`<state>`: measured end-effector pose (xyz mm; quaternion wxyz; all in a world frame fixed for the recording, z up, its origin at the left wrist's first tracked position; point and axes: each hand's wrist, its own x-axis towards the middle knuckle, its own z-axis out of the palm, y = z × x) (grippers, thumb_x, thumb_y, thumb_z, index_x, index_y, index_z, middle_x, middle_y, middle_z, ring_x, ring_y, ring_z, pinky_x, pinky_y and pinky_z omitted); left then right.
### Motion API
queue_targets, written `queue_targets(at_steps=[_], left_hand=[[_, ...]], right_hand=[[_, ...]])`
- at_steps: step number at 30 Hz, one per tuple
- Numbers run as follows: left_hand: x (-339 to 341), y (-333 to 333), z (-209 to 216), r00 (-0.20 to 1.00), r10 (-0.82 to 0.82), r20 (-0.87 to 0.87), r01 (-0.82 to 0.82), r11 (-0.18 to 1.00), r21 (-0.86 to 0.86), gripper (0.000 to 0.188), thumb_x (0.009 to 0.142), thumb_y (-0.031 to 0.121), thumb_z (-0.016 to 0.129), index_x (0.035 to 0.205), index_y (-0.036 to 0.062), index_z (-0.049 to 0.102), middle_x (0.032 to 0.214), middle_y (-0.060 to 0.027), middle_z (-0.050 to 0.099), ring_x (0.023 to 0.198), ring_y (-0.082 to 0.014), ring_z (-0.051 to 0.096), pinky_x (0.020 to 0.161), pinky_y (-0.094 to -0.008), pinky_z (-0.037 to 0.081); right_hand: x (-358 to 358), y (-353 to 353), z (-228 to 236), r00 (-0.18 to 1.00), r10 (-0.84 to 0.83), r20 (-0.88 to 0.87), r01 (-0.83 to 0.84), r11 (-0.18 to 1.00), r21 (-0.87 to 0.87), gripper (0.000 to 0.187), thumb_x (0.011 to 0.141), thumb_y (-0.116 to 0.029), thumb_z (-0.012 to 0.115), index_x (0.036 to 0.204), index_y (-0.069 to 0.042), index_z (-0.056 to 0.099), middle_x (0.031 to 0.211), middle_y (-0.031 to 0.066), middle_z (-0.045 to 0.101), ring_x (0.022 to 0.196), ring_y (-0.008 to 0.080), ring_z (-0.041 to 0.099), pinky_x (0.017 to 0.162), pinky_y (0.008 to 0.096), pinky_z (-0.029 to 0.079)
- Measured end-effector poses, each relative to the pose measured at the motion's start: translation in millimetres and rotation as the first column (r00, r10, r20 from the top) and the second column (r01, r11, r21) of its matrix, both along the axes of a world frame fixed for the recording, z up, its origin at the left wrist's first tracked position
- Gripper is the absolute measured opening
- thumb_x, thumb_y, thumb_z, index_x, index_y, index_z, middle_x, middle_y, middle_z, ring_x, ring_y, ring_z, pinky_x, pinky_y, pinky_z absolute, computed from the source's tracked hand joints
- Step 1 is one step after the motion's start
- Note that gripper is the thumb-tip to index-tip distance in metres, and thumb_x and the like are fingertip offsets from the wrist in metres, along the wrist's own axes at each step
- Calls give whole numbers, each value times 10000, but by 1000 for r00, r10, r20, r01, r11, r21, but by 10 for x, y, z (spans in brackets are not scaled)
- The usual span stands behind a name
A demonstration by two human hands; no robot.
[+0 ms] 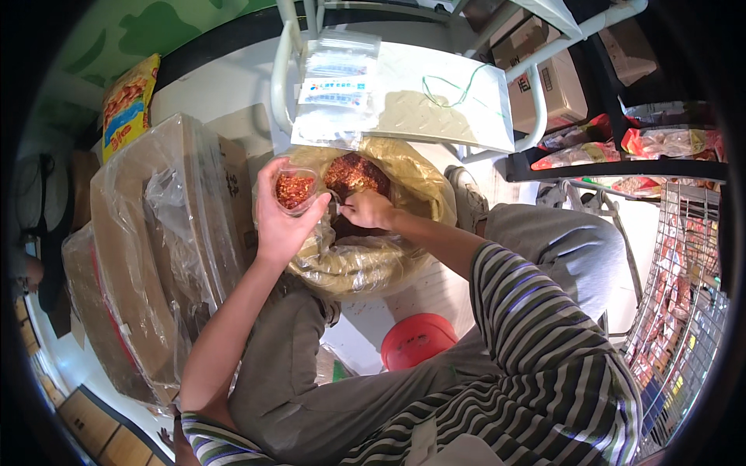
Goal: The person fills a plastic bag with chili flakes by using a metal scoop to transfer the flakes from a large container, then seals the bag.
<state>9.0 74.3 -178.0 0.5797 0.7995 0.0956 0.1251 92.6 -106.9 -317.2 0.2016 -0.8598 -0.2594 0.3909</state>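
Note:
My left hand (pixel 286 221) is closed round a small clear plastic container (pixel 296 191) of red chilli flakes, thumb on its near side. I cannot tell whether it is a stiff cup or a soft bag. Just right of it, my right hand (pixel 368 210) is closed, with a pale bit showing at its fingertips; what it grips is mostly hidden. Both hands are over the mouth of a large yellowish plastic sack (pixel 353 268), its edge rolled down. Inside the sack lies a heap of dark red chilli flakes (pixel 356 172), beyond my right hand.
Plastic-wrapped cardboard boxes (pixel 124 256) stand at the left, a yellow packet (pixel 130 105) behind them. Ahead is a metal step stool (pixel 443 89) bearing clear zip bags (pixel 338 81) and a green string. A red tub (pixel 420 342) sits between my legs. Wire basket (pixel 676 287) at right.

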Motion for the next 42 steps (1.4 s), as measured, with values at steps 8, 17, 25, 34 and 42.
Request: queue_targets(at_steps=[8,17,25,34,42], left_hand=[[131,-1,-47,1000,4,10,-5,998,64,767,740,182,880,1335,13,426,1195,-137,562,1116,-219,582,971,-345,479],[177,104,21,993,-111,-29,113,992,54,763,738,167,877,1333,7,427,1203,-153,568,1102,-219,602,965,-351,493],[235,64,242,974,-216,-62,220,974,60,781,781,133,837,1400,40,370,1299,-141,509,1226,-229,529,1067,-356,422],[233,-52,387,903,-350,-248,413,868,275,867,726,302,867,1400,56,380,1295,-163,534,1190,-296,564,996,-398,469],[342,-190,194,874,-460,-157,486,832,266,855,701,347,872,1348,44,403,1229,-174,552,1172,-326,567,1015,-420,446]], right_hand=[[-69,102,-93,993,-84,-81,83,996,-16,370,916,-328,511,1086,-73,718,1107,232,693,1081,391,656,977,455,503],[159,-663,513,999,5,51,-1,997,-75,352,947,-361,524,1070,-91,712,1024,200,714,1004,399,665,927,487,515],[167,-1302,986,991,-99,86,86,986,142,311,963,-283,520,1108,-79,706,994,198,721,953,368,682,873,447,514],[300,-1957,1589,981,-193,-31,194,938,288,270,953,-153,504,1023,3,713,788,109,694,722,185,624,720,327,502],[351,-1762,2726,993,-78,86,57,972,226,244,976,-151,507,987,29,672,804,149,674,758,229,640,715,368,490]])
